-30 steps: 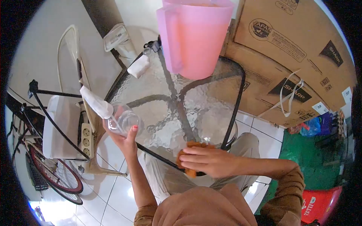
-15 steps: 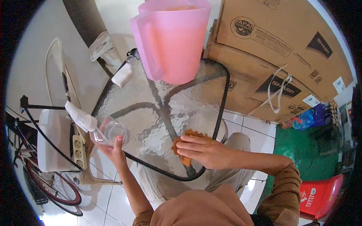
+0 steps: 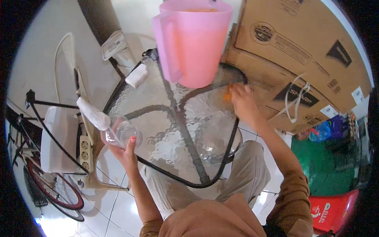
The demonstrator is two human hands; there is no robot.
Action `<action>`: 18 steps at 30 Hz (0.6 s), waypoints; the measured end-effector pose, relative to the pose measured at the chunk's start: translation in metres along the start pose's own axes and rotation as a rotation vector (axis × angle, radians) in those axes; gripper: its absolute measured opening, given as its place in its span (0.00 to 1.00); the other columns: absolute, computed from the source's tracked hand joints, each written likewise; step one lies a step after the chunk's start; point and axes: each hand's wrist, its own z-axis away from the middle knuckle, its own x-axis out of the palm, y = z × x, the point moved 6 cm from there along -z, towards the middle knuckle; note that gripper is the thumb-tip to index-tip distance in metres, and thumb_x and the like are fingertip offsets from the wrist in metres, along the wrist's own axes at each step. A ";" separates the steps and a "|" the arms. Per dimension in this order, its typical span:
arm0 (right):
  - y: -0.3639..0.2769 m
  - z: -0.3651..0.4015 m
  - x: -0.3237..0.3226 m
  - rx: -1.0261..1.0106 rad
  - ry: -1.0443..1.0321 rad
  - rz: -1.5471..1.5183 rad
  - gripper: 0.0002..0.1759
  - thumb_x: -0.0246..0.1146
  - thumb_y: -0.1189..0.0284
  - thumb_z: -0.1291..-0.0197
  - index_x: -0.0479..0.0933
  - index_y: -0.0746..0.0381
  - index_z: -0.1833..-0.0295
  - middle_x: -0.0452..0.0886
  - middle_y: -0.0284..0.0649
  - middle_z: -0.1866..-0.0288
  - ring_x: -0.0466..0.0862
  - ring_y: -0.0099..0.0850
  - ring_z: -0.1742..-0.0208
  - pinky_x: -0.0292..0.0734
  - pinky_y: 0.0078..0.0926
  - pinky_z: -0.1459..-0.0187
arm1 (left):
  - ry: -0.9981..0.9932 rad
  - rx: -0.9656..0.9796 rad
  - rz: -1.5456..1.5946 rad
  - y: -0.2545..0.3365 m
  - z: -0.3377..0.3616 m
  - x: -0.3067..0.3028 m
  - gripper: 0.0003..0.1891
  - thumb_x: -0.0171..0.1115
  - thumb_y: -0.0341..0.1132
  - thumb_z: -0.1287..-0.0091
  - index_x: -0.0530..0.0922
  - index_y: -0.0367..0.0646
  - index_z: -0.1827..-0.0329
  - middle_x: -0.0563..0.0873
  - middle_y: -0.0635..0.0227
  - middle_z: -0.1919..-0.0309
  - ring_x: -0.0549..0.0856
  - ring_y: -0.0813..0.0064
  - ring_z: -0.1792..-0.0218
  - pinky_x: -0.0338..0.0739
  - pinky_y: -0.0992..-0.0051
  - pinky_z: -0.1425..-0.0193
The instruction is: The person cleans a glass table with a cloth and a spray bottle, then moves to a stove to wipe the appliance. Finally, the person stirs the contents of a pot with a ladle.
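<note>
My left hand [image 3: 125, 152] is closed round a clear spray bottle [image 3: 122, 132] with a white nozzle, held at the table's left edge. My right hand [image 3: 245, 103] grips an orange-brown cloth [image 3: 227, 94] at the right side of the glass table [image 3: 158, 136]; part of the cloth is hidden behind the fingers. A large pink pitcher [image 3: 195, 47] with orange contents stands at the back of the table. To its left lies a small white object [image 3: 136, 76].
Cardboard boxes [image 3: 284, 51] lean beyond the table's right edge. At the left are a power strip [image 3: 85, 154], a white container [image 3: 58, 138] and a bicycle wheel [image 3: 55, 185]. A red box [image 3: 333, 211] sits at the lower right.
My right hand has moved up and to the right across the table with the cloth. The whole view has shifted slightly, while my left hand still holds the bottle.
</note>
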 end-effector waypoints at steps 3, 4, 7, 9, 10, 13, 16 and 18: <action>-0.094 0.030 -0.037 -0.185 -0.314 -0.416 0.20 0.54 0.79 0.49 0.73 0.69 0.48 0.73 0.50 0.45 0.72 0.47 0.47 0.69 0.40 0.44 | 0.011 0.024 0.011 0.001 -0.003 -0.001 0.49 0.73 0.45 0.51 0.53 0.40 0.30 0.76 0.53 0.43 0.73 0.61 0.40 0.65 0.63 0.35; -0.122 0.040 -0.041 -0.362 -0.200 -0.439 0.20 0.54 0.78 0.49 0.73 0.69 0.48 0.73 0.50 0.44 0.72 0.46 0.47 0.70 0.40 0.44 | 0.006 0.010 0.051 -0.001 -0.003 -0.001 0.51 0.75 0.44 0.52 0.52 0.40 0.30 0.74 0.52 0.42 0.73 0.61 0.39 0.66 0.64 0.36; -0.163 0.022 -0.023 -0.574 -0.063 -0.473 0.19 0.54 0.77 0.47 0.73 0.69 0.48 0.73 0.48 0.42 0.72 0.46 0.45 0.70 0.39 0.44 | -0.006 -0.015 0.083 -0.004 -0.002 -0.004 0.53 0.77 0.40 0.53 0.50 0.38 0.29 0.70 0.53 0.39 0.72 0.60 0.38 0.68 0.65 0.37; -0.169 -0.022 0.009 -0.549 -0.023 -0.476 0.19 0.53 0.77 0.46 0.72 0.69 0.47 0.72 0.48 0.41 0.71 0.46 0.41 0.68 0.39 0.41 | -0.046 -0.025 0.077 -0.004 -0.002 -0.002 0.52 0.77 0.40 0.53 0.50 0.39 0.29 0.67 0.54 0.37 0.72 0.60 0.37 0.68 0.64 0.37; -0.167 -0.051 0.027 -0.500 -0.008 -0.475 0.19 0.53 0.78 0.45 0.72 0.70 0.46 0.73 0.48 0.41 0.70 0.47 0.38 0.67 0.39 0.39 | -0.047 -0.027 0.069 -0.004 -0.002 -0.002 0.52 0.77 0.40 0.53 0.51 0.40 0.29 0.67 0.55 0.37 0.72 0.60 0.37 0.68 0.64 0.37; -0.167 -0.123 0.056 -0.433 -0.003 -0.535 0.15 0.53 0.80 0.46 0.72 0.70 0.52 0.75 0.49 0.47 0.73 0.46 0.44 0.69 0.40 0.44 | -0.043 -0.040 0.080 -0.003 -0.003 -0.002 0.52 0.77 0.41 0.54 0.51 0.40 0.29 0.67 0.55 0.38 0.72 0.61 0.38 0.68 0.64 0.37; -0.170 -0.152 0.069 -0.307 0.203 -0.369 0.13 0.54 0.81 0.48 0.72 0.68 0.55 0.75 0.48 0.51 0.75 0.47 0.50 0.70 0.41 0.48 | -0.048 -0.035 0.055 -0.003 -0.003 -0.002 0.53 0.77 0.40 0.55 0.51 0.40 0.29 0.67 0.56 0.38 0.73 0.61 0.39 0.69 0.64 0.37; -0.178 -0.148 0.071 -0.349 0.112 -0.337 0.15 0.55 0.82 0.50 0.72 0.66 0.54 0.75 0.47 0.50 0.75 0.47 0.52 0.71 0.41 0.49 | -0.052 -0.080 0.061 -0.003 -0.002 -0.002 0.53 0.77 0.39 0.57 0.52 0.41 0.29 0.67 0.57 0.40 0.73 0.61 0.40 0.68 0.64 0.37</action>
